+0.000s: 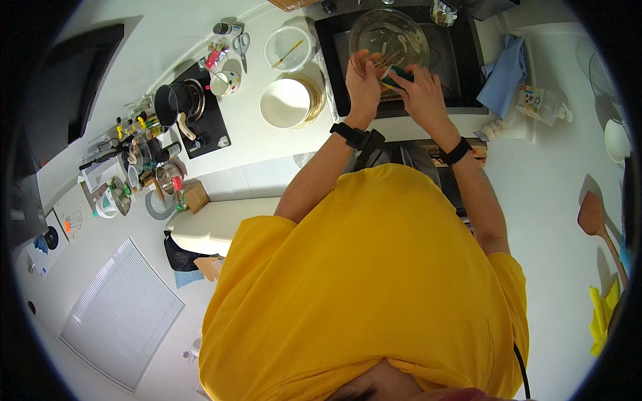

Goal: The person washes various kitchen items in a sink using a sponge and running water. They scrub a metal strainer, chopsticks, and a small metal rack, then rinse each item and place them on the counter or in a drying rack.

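A clear glass bowl point(401, 35) is over the black-rimmed sink point(464, 65) in front of me, with pale streaks on its wall. My left hand point(363, 85) grips the bowl at its near left side, the fingers partly seen against the glass. In my right hand point(425, 95) is a green scouring sponge point(397, 77), pinched between thumb and fingers at the bowl's near edge. Thin brownish lines show by the fingers; whether they are sticks or reflections is unclear. Both wrists wear black bands.
Left of the sink stand a white bowl point(285, 103) and a clear tub point(287, 50) with a thin brush-like utensil. Scissors point(241, 50), a dotted mug point(224, 82) and a black pot point(170, 104) on a cooktop point(213, 135) lie farther left. A blue cloth point(504, 75) hangs at right.
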Motion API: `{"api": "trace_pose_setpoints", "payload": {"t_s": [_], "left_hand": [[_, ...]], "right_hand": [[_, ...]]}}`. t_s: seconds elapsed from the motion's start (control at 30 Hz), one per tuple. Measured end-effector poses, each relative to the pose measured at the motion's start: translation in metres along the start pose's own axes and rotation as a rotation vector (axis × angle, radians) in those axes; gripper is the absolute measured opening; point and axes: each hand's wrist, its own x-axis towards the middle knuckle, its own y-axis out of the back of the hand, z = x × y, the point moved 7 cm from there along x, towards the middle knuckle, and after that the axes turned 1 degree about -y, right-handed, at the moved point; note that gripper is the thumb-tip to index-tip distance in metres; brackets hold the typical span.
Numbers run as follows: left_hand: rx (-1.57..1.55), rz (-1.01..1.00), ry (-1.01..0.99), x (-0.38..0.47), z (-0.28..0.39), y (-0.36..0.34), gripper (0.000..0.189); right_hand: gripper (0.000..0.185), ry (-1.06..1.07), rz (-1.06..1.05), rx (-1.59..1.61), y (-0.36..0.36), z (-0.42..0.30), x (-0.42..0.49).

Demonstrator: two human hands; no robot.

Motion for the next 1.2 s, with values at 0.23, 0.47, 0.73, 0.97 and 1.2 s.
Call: {"api": "trace_pose_setpoints", "payload": {"t_s": [0.23,0.47,0.73,0.97,1.2], "left_hand": [[-0.022,0.056,0.094,-0.01,0.003,-0.009,0.027],[-0.022,0.077,-0.001,0.003,-0.001,-0.001,0.028],[0.025,0.021,-0.034,0.008,-0.014,0.008,0.025],[-0.003,0.006,0.194,-0.013,-0.019,0.001,0.027],[-0.043,-0.052,0.176,0.0,-0.018,0.0,0.028]], "right_hand": [[0.047,0.055,0.113,-0.443,0.006,0.032,0.025],[0.035,-0.214,-0.038,0.089,-0.009,-0.006,0.004],[0.047,0.019,0.003,-0.119,-0.009,-0.001,0.005],[0.064,0.236,0.094,-0.501,-0.006,0.065,0.028],[0.053,0.027,0.002,-0.305,-0.008,0.054,0.021]]}}
